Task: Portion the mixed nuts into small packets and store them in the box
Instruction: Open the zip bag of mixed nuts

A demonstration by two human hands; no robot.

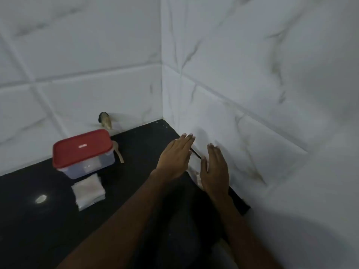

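A clear plastic box (88,166) with a red lid (82,148) stands shut on the black counter (38,220) at the left. In front of it lies a stack of small clear packets (89,192). A wooden spoon (118,152) rests behind the box on its right. My left hand (174,158) and my right hand (214,169) are stretched out side by side with straight fingers near the right wall, holding nothing. Something pale and crinkled (196,176) shows between them, mostly hidden.
White marble-pattern tiles form a corner (162,117) behind the counter, and the right wall (272,133) runs close beside my right hand. A dark hole with a stub (104,120) sits in the back wall above the box. A light reflection (40,199) glints on the counter.
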